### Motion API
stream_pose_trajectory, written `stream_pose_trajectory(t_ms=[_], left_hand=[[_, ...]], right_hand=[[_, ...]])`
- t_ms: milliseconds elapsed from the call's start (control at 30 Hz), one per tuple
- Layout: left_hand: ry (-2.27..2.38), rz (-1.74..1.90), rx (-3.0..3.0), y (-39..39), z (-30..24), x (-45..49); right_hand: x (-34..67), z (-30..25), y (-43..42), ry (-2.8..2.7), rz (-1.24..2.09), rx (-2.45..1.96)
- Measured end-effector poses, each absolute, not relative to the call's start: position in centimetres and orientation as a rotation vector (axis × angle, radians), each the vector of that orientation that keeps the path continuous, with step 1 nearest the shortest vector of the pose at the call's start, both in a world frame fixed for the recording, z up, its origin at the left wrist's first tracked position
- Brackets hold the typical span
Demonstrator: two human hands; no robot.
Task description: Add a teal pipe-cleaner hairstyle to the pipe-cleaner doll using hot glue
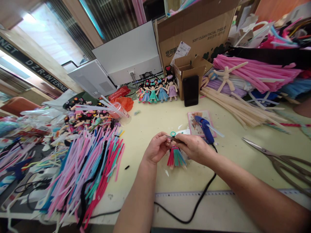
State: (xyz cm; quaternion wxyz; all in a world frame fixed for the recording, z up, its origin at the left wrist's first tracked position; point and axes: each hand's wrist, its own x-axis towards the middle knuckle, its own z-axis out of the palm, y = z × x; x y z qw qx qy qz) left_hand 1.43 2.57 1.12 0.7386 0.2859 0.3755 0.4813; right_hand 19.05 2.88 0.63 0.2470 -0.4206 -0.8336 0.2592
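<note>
In the head view my left hand (157, 147) is closed in a pinch, and whatever sits between its fingertips is too small to make out. My right hand (195, 147) is shut on a dark, tapered metal tool (177, 139), whose tip reaches the left fingertips. Just below both hands lies a small pipe-cleaner doll with a skirt of red and teal strips (176, 157), its upper part hidden by my fingers. A little teal ring (172, 133) shows just beyond the tool. Behind the right hand rests a blue glue gun (205, 129) with a clear glue stick.
Large scissors (279, 158) lie at the right. Pipe cleaners (80, 168) are heaped at the left, and beige stems (240, 103) at the back right. Several finished dolls (157, 90) stand by a cardboard box (189, 72) and a black phone (190, 90). A black cord (196, 207) crosses the front.
</note>
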Motion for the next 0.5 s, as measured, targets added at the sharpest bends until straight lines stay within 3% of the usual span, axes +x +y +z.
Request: stream_pose_trajectory(t_ms=[500], left_hand=[[0.820, 1.057, 0.636, 2.55, 1.05, 1.42]], right_hand=[[19.01, 0.61, 2.88, -2.282, 0.698, -1.172]])
